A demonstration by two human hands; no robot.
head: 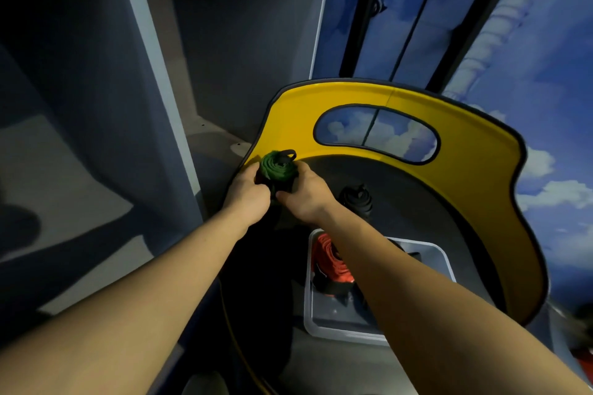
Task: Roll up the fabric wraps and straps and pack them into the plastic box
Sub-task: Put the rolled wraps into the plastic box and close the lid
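A green wrap [276,167], wound into a roll with a black loop on top, is held above the dark seat of a yellow chair [475,151]. My left hand [248,191] grips its left side and my right hand [306,194] grips its right side, fingers curled round it. A rolled black strap [356,199] stands on the seat just right of my right hand. A clear plastic box [444,261] sits nearer on the seat. Inside it lies a rolled red wrap [330,261], partly hidden by my right forearm.
The chair's yellow backrest with an oval cut-out curves round the far and right side of the seat. A grey shelf unit [154,51] with open compartments stands to the left. A blue cloud-patterned wall [545,80] is behind.
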